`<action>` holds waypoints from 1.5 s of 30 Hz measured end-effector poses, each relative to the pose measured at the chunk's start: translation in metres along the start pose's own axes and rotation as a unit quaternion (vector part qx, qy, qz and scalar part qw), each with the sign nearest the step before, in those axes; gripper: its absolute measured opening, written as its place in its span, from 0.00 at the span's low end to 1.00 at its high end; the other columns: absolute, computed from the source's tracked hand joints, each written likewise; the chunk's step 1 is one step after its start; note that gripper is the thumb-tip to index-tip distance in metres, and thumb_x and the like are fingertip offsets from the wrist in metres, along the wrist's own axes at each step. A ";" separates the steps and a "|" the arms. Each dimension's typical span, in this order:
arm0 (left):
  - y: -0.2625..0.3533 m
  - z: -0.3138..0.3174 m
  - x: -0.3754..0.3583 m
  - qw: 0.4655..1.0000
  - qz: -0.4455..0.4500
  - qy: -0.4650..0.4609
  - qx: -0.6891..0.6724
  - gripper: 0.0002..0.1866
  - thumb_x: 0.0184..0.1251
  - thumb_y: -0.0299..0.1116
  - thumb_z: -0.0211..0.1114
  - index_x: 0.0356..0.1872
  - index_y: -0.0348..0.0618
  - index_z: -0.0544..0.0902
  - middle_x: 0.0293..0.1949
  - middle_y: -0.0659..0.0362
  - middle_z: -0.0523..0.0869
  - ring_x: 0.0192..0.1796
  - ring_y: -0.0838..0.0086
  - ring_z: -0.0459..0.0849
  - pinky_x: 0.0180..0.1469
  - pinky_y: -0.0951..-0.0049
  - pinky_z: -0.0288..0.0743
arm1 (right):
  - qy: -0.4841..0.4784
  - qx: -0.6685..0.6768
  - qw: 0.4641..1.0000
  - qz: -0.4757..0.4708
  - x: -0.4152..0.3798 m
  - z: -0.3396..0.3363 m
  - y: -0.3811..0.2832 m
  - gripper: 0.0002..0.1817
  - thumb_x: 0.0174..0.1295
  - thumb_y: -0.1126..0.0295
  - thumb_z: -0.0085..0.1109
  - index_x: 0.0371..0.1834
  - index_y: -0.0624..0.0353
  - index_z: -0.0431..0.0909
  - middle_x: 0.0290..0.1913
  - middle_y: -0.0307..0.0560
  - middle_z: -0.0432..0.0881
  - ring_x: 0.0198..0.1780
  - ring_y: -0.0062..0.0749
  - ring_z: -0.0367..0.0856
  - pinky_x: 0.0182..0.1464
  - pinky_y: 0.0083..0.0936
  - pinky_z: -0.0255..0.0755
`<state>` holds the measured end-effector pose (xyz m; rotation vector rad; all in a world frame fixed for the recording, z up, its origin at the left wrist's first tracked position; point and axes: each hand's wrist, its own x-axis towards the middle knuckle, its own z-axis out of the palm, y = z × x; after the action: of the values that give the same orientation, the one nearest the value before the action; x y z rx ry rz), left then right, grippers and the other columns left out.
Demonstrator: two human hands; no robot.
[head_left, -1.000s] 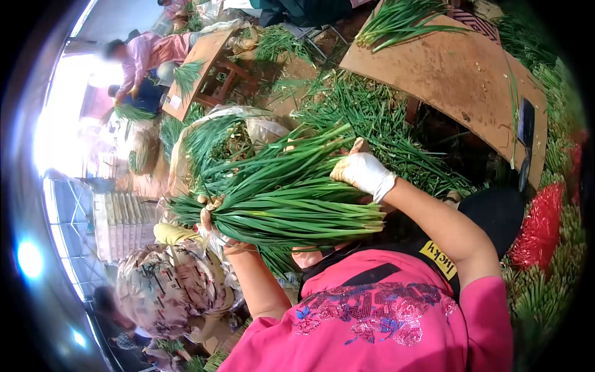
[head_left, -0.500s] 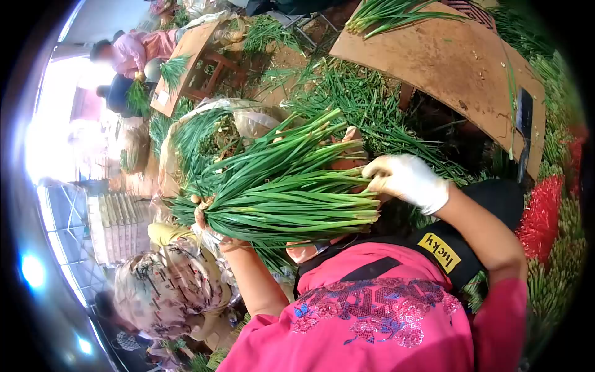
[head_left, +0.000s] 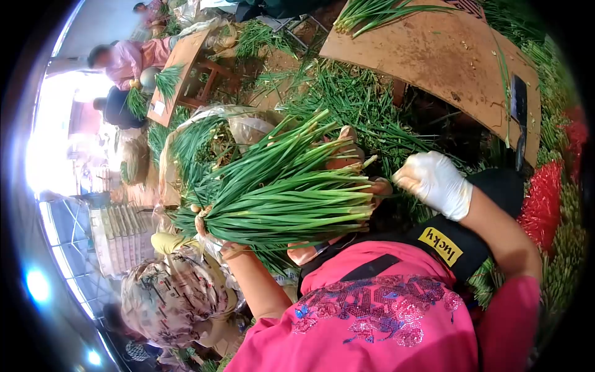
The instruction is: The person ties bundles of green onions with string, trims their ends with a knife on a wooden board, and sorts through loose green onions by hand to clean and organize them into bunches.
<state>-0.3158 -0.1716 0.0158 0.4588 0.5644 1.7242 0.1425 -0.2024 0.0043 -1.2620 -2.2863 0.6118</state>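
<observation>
A big bunch of garlic chives [head_left: 291, 201] lies across my lap area, its pale cut ends pointing right and its leaf tips left. My left hand [head_left: 207, 232], in a soiled glove, grips the leafy end, and its fingers are wrapped round the leaves. To the right of the pale ends is my right hand [head_left: 437, 186] in a white glove, apart from the bunch. Its fingers are curled together and nothing shows sticking out of them. A few stalks stand out beyond the others at the pale end.
A wooden board table [head_left: 427, 59] at upper right carries more chives [head_left: 378, 15] and a dark-bladed knife [head_left: 519, 118]. Loose leaves [head_left: 365, 105] litter the ground. Red ties [head_left: 542, 204] lie at right. A co-worker in a patterned top [head_left: 173, 294] sits close at lower left.
My right hand has moved away from the pale ends, to the right. My left hand keeps its hold on the chives, nearly in place.
</observation>
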 end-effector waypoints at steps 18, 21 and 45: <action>-0.001 -0.012 -0.003 1.000 -0.021 0.017 0.009 0.12 0.58 0.41 0.64 0.44 0.57 0.83 0.40 0.64 0.85 0.49 0.61 0.80 0.58 0.45 0.70 | -0.385 -0.320 0.821 0.274 -0.009 -0.009 0.062 0.11 0.50 0.68 0.62 0.38 0.51 0.84 0.42 0.42 0.84 0.47 0.32 0.82 0.45 0.28 0.74; 0.000 -0.023 0.002 0.999 -0.022 0.005 -0.031 0.12 0.61 0.37 0.63 0.46 0.58 0.82 0.35 0.67 0.84 0.46 0.66 0.80 0.56 0.47 0.71 | 0.012 -0.153 0.986 0.065 0.005 -0.005 0.032 0.17 0.49 0.67 0.63 0.45 0.54 0.81 0.34 0.44 0.80 0.41 0.40 0.80 0.42 0.34 0.74; -0.007 0.032 0.011 0.998 -0.007 -0.013 0.059 0.15 0.61 0.36 0.60 0.50 0.48 0.76 0.38 0.58 0.85 0.42 0.67 0.82 0.51 0.57 0.76 | -0.023 0.545 0.838 0.021 0.131 0.043 -0.038 0.08 0.64 0.65 0.55 0.32 0.57 0.76 0.27 0.40 0.79 0.24 0.26 0.75 0.26 0.22 0.69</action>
<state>-0.2938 -0.1553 0.0376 0.5588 0.6520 1.6754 0.0302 -0.1146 0.0144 -0.6825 -1.4307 1.6403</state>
